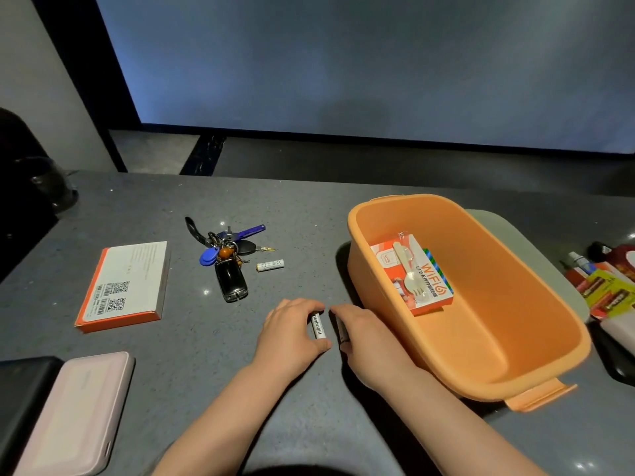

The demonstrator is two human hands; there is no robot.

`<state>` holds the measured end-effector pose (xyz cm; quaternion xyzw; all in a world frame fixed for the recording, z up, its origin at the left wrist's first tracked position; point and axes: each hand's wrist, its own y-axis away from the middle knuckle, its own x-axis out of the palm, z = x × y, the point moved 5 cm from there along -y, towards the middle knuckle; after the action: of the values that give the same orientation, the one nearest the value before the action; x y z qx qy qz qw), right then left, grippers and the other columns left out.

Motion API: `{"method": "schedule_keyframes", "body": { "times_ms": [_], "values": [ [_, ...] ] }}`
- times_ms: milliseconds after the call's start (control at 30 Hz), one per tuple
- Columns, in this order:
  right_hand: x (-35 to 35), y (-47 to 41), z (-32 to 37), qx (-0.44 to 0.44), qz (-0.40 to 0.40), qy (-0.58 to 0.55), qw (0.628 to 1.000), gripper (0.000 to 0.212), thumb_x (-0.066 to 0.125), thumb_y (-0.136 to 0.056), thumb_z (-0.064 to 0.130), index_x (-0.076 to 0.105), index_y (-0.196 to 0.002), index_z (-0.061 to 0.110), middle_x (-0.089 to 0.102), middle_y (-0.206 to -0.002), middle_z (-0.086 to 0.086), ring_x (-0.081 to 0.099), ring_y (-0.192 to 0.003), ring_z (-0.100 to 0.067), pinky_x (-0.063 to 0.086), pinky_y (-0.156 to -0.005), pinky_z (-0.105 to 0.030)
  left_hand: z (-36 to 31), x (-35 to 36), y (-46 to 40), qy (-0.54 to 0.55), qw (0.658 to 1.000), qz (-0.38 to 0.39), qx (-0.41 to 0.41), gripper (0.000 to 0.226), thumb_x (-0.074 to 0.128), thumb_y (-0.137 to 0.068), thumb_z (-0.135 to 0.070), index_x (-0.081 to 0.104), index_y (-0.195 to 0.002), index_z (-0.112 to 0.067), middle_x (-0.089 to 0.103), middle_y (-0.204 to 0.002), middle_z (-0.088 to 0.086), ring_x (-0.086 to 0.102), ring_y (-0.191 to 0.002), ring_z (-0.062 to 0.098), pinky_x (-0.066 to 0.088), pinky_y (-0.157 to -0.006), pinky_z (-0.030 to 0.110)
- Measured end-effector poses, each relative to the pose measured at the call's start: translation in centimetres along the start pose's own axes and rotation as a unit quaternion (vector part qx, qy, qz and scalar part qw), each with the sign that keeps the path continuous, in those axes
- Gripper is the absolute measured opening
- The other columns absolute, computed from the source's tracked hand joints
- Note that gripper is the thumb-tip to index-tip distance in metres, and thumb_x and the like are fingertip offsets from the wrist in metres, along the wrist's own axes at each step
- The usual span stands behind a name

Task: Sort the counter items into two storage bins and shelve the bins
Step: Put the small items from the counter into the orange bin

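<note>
Head view of a grey speckled counter (192,338). The left hand (292,334) pinches a white battery marked "Heybright" (318,326) between thumb and fingertips, low over the counter. The right hand (367,341) is curled around a second battery (342,329), mostly hidden by the fingers; only a pale sliver shows, so its label cannot be read. The two hands sit just beside each other, apart, directly left of the orange storage bin (508,338). The bin stands open on the counter and contains a "WiFi 6" card packet (429,286) with a wrapped plastic spoon-fork (410,273) lying on it. A pale green surface (515,231) behind the bin is largely concealed by it and cannot be identified. A third battery (270,265) lies loose beside a key bunch with blue fobs and a car key (226,259). To the left lie an orange-edged box with QR codes (127,286), and a pink case (75,413) and a dark object (20,389), both cut off at the frame's edge. At the right edge, packaged batteries (608,293) and a tube (580,262) are partly cropped.
</note>
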<state>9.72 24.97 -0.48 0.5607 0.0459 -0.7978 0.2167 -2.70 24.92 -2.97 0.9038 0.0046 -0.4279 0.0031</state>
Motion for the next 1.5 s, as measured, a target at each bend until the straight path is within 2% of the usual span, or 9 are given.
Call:
{"method": "schedule_keyframes", "body": {
  "times_ms": [233,500,667,767,900,1000,1200,1300,1500],
  "values": [
    [-0.1,0.9,0.8,0.003,-0.009,0.024,1.0,0.049,0.063,-0.089,0.02,0.045,-0.134,0.016,0.048,-0.131,-0.003,0.044,-0.121,-0.021,0.037,-0.098,-0.027,0.9,-1.7,3.0,0.033,0.998,-0.043,-0.033,0.054,0.081,-0.064,-0.03,0.062,-0.115,-0.029,0.061,-0.113,-0.014,0.051,-0.11,0.01,0.039,-0.095,0.025],
    [-7.5,6.8,3.3,-0.116,-0.143,-0.049,0.982,0.052,0.063,-0.089,0.025,0.043,-0.137,0.023,0.045,-0.134,0.009,0.042,-0.124,-0.008,0.03,-0.098,-0.015,-4.9,-8.1,5.1,0.072,0.983,-0.17,0.011,0.048,0.083,-0.065,-0.025,0.065,-0.109,-0.028,0.061,-0.104,-0.015,0.054,-0.089,-0.001,0.035,-0.078,0.011],
    [-12.9,9.3,-2.7,-0.056,-0.211,-0.063,0.974,0.05,0.065,-0.087,0.032,0.048,-0.134,0.027,0.049,-0.129,0.014,0.047,-0.117,-0.005,0.034,-0.093,-0.015,-11.5,-7.9,5.2,0.1,0.976,-0.183,0.067,0.044,0.081,-0.065,-0.027,0.064,-0.105,-0.032,0.06,-0.098,-0.021,0.053,-0.092,-0.01,0.033,-0.078,-0.002],
    [-13.3,9.4,-7.8,0.013,-0.185,-0.038,0.982,0.051,0.065,-0.086,0.035,0.048,-0.133,0.026,0.052,-0.127,0.01,0.051,-0.111,-0.009,0.043,-0.09,-0.023,-15.1,-5.1,4.3,0.109,0.978,-0.156,0.091,0.045,0.082,-0.064,-0.028,0.065,-0.105,-0.03,0.062,-0.1,-0.02,0.055,-0.089,-0.006,0.037,-0.077,0.002],
    [-13.1,9.0,-11.8,0.037,-0.141,-0.045,0.988,0.054,0.071,-0.082,0.033,0.051,-0.131,0.026,0.056,-0.122,0.007,0.055,-0.105,-0.011,0.048,-0.089,-0.03,-18.1,-1.6,2.4,0.077,0.984,-0.13,0.096,0.047,0.082,-0.064,-0.033,0.065,-0.108,-0.028,0.061,-0.108,-0.015,0.058,-0.095,0.003,0.047,-0.085,0.021],
    [-13.9,7.2,-12.8,0.012,-0.126,-0.029,0.992,0.057,0.074,-0.076,0.034,0.053,-0.129,0.026,0.059,-0.12,0.007,0.056,-0.104,-0.011,0.048,-0.087,-0.028,-18.5,-0.8,-0.3,0.027,0.991,-0.11,0.074,0.048,0.081,-0.064,-0.034,0.064,-0.109,-0.028,0.062,-0.11,-0.013,0.058,-0.097,0.006,0.049,-0.086,0.03],
    [-15.5,0.3,-11.8,-0.054,-0.058,-0.023,0.997,0.059,0.081,-0.07,0.029,0.052,-0.122,0.025,0.06,-0.119,0.006,0.057,-0.104,-0.014,0.052,-0.082,-0.031,-17.6,-1.7,-7.0,-0.115,0.988,-0.092,0.039,0.049,0.08,-0.062,-0.038,0.063,-0.108,-0.027,0.066,-0.105,-0.011,0.06,-0.094,0.011,0.05,-0.081,0.029],
    [-14.2,-3.2,-11.3,-0.073,-0.006,-0.029,0.997,0.056,0.082,-0.07,0.024,0.053,-0.117,0.023,0.06,-0.117,0.004,0.058,-0.098,-0.016,0.05,-0.076,-0.029,-16.8,-1.2,-8.7,-0.198,0.977,-0.066,0.041,0.048,0.077,-0.062,-0.04,0.064,-0.106,-0.028,0.066,-0.094,-0.011,0.059,-0.089,0.012,0.04,-0.085,0.028],
    [-11.3,-7.5,-10.8,-0.104,0.032,-0.002,0.994,0.053,0.083,-0.066,0.029,0.05,-0.107,0.022,0.055,-0.096,0.004,0.052,-0.094,-0.019,0.041,-0.074,-0.033,-15.5,-0.1,-9.2,-0.28,0.959,-0.025,0.039,0.034,0.07,-0.068,-0.042,0.061,-0.096,-0.026,0.068,-0.089,-0.008,0.06,-0.095,0.012,0.014,-0.111,0.033]
  ]
}}
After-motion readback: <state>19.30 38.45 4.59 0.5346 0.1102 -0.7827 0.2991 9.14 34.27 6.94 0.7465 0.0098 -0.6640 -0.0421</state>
